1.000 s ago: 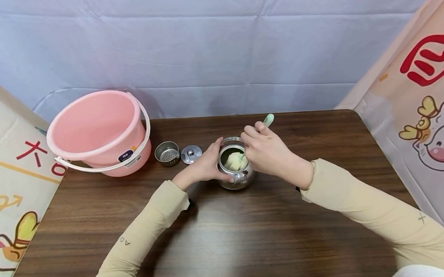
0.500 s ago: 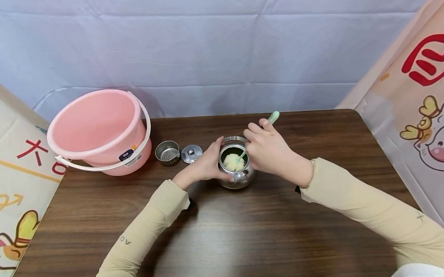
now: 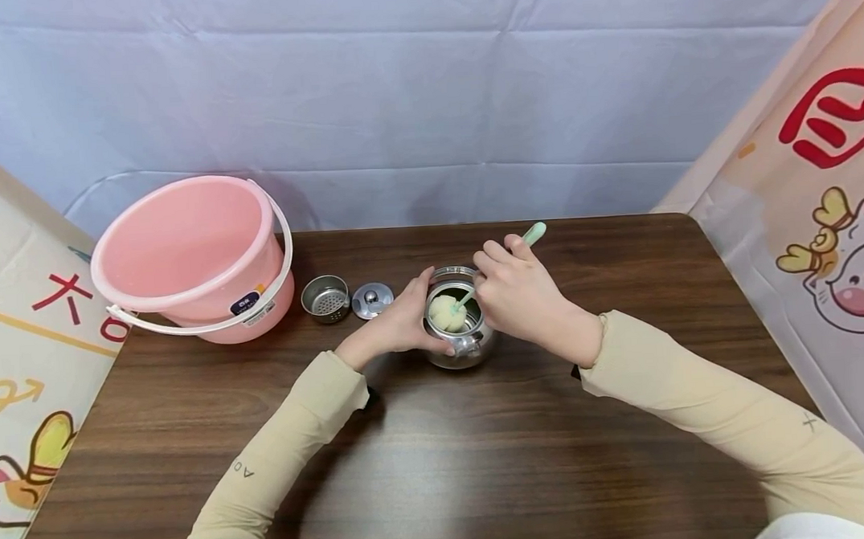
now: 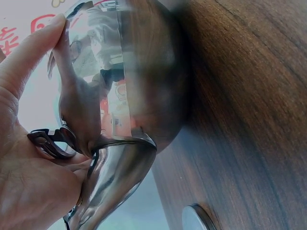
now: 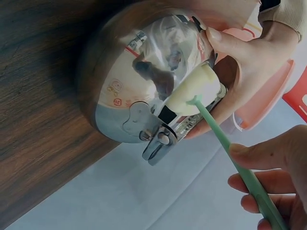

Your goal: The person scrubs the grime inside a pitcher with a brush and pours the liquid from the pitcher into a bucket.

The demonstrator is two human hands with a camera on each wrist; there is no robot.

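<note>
A shiny stainless steel teapot [image 3: 466,355] stands on the table with its mouth uncovered. My left hand [image 3: 399,319] grips it round the neck, thumb on the near side and fingers at the far rim. Its spout [image 4: 120,175] points toward the palm in the left wrist view. The right hand [image 3: 520,294] holds a sponge brush by its pale green handle [image 5: 247,177], thumb and fingers wrapped along it. The brush's cream sponge head [image 3: 447,313] sits in the teapot's mouth, toward the left side. In the right wrist view a hinged handle bracket [image 5: 160,139] shows on the teapot's shoulder.
Left of the teapot lie its knobbed lid [image 3: 372,301] and a perforated metal strainer cup [image 3: 326,299]. A large pink bucket [image 3: 257,253] with a white handle stands at the back left. The brown wooden table [image 3: 440,462] meets a pale cloth backdrop [image 3: 396,102] behind.
The sponge head has shifted left inside the teapot's mouth, and the brush handle now leans farther right. The right hand moved slightly with it; the left hand and teapot stay put.
</note>
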